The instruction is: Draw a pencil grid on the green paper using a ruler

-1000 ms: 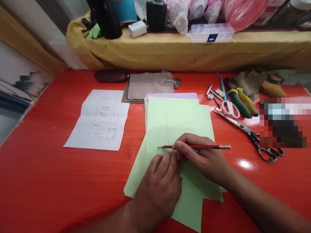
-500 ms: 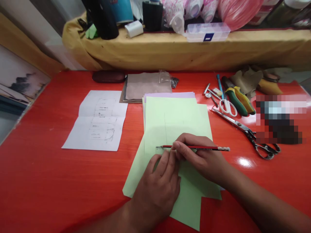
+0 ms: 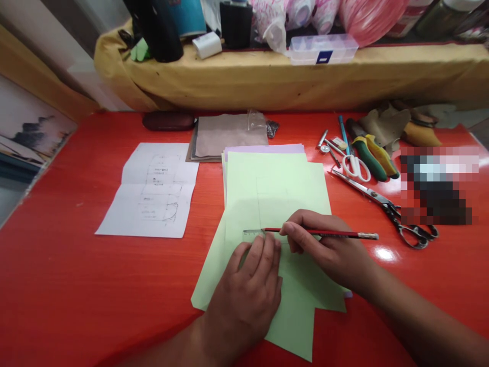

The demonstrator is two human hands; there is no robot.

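R hand [image 3: 324, 247] shut on a red-and-black pencil [image 3: 324, 233] w/ eraser end, fingers pinching it near the tip, tip at the end of a clear plastic ruler [image 3: 252, 234]. L hand [image 3: 244, 290] flat-ish, fingers spread, pressing the ruler down on the top green sheet [image 3: 275, 191]. Step in hand looks like ruling a pencil line on the paper along the ruler edge; faint pencil lines show on that sheet. Next move calls for L hand keeping the ruler pinned and the pencil tip tight to its edge.

Count: 1 pencil, 1 ruler, at least 2 green sheets, skewed, exact no. hard to tell, all under both hands. 1 lilac sheet [image 3: 263, 149] edge shows past the green, away from the hands.

L of the hands: 1 folded white sheet w/ pencil pattern sketches [image 3: 155, 209]. Ahead of them: 1 stack of brown paper pieces [image 3: 229, 136], 1 dark red glasses case [image 3: 168, 121].

R of R hand: 2 scissors, 1 big steel tailor's shears [image 3: 382, 204] + 1 small white-handled pair [image 3: 356, 168], plus 2 green-and-yellow tool handles [image 3: 369, 158] and 1 blue pen [image 3: 344, 133]. All on the red table [image 3: 57, 265]. Far R patch is blurred, can't tell what it is.
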